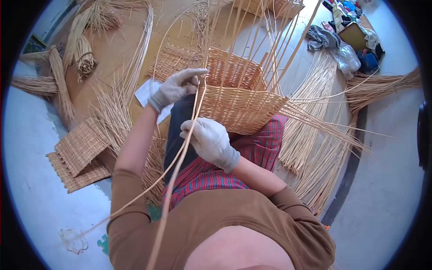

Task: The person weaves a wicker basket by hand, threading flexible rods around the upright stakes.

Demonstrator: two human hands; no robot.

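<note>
Honey-coloured, box-shaped wicker basket point(238, 108) over your lap, amid crowded surroundings

Your left hand point(176, 87), in a pale grey knit glove, is at the basket's near left corner with its fingers bent; you cannot tell from this view whether they pinch the cane there. Your right hand point(209, 139), gloved alike, grasps two long, smooth tan canes point(167, 202) just below that corner. Their loose lengths run down across your left sleeve and chest.

Tall, thin pale rods point(296, 45) rise above the basket, screening part of the area behind it. More rods jut from its right corner over a broad spread of straw-coloured strips point(310, 148) on the floor.

On your left, two flat, square, tan woven panels point(84, 146) overlap near a heap of loose fibres point(114, 112). A white paper sheet point(145, 92) lies beside your left wrist, and a flat brown woven mat point(168, 63) lies beyond it. At the upper right, a crumpled grey cloth point(320, 38) adjoins a clear plastic bag point(346, 60).
</note>
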